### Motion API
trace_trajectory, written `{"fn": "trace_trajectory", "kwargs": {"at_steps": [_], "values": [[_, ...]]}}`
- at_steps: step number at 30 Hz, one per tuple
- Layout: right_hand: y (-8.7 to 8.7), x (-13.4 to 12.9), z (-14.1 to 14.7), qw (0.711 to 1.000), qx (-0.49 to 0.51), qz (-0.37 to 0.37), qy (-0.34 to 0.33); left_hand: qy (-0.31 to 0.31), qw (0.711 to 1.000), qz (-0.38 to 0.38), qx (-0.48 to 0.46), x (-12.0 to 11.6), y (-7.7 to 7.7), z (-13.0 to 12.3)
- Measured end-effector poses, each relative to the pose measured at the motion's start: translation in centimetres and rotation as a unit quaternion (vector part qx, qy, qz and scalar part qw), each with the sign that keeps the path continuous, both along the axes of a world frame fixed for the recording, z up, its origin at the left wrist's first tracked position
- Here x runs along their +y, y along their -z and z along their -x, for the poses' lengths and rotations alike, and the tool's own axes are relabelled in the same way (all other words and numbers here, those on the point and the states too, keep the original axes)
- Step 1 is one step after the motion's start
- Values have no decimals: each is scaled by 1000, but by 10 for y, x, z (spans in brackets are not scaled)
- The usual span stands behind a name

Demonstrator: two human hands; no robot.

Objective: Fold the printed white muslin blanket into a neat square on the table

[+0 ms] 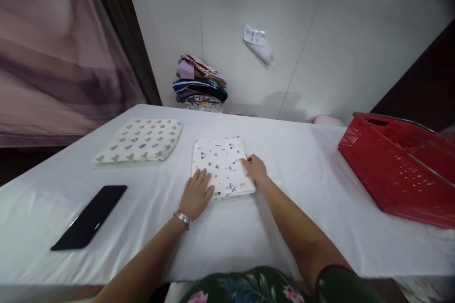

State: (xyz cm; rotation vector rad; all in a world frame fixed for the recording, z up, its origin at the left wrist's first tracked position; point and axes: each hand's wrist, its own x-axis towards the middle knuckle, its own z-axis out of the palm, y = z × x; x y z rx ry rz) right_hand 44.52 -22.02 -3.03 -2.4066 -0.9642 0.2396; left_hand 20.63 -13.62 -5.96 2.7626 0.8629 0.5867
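A folded white cloth (pixel 222 163) with small printed motifs lies on the white-covered table in front of me. My left hand (pixel 196 195) rests flat on its near left corner, fingers stretched out; a silver bracelet is on that wrist. At the cloth's right edge is my right hand (pixel 255 169), its thumb side lying on top and the other fingers curled at the edge, pinching it. Farther left lies another folded cloth (pixel 149 139), cream with grey mouse-head shapes, touched by neither hand.
A black phone (pixel 93 217) lies at the left front of the white tablecloth (pixel 142 227). On the right stands a red plastic basket (pixel 401 175) with metal handles. Beyond the table's far edge a stack of folded clothes (pixel 201 87) stands against the wall. A curtain (pixel 64 57) hangs left.
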Motion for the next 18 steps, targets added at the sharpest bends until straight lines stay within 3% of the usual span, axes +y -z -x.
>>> {"fn": "trace_trajectory", "kwargs": {"at_steps": [6, 10, 14, 18], "values": [[12, -3, -1, 999, -3, -16, 28, 3, 1000, 17, 10, -2, 2, 0], [13, -2, -6, 1000, 11, 1, 6, 0, 999, 40, -9, 1, 4, 3], [3, 12, -13, 1000, 20, 20, -9, 19, 995, 95, 3, 16, -14, -3], [0, 29, -15, 998, -1, 58, -7, -24, 997, 68, 19, 37, -31, -21]]}}
